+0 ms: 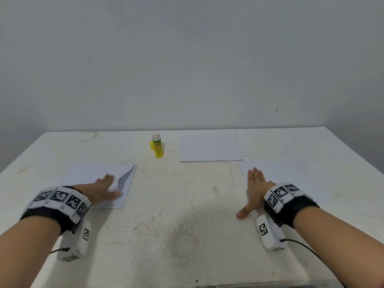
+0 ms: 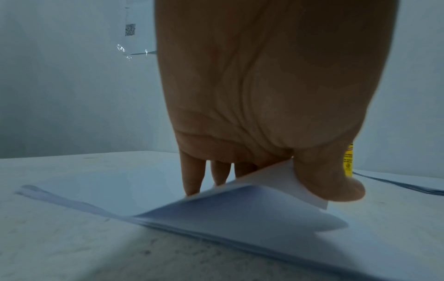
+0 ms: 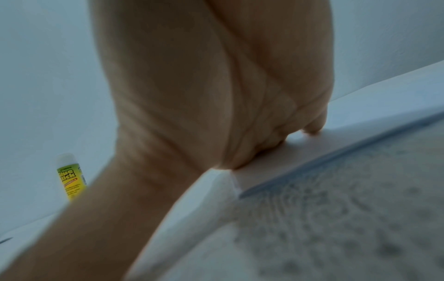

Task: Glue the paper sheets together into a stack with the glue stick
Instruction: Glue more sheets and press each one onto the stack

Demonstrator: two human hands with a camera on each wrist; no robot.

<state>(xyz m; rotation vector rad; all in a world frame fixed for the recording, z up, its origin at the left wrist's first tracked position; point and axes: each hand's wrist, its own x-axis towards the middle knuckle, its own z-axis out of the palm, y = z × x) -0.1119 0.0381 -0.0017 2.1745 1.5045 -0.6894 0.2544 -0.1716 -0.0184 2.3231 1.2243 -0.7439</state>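
On the white surface three paper spots lie flat: a left pile, a far sheet, long side across, and a right sheet. Left hand pinches the pile's lifted corner; right hand presses flat, its grip spread. Glue stick stands upright, cap up.

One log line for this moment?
left hand: lifting sheet corner of left paper pile | right hand: flat on right sheet | glue stick: upright, untouched

Left hand palm down, thumb tucked; right hand flat, fingers straight, thumb splayed.
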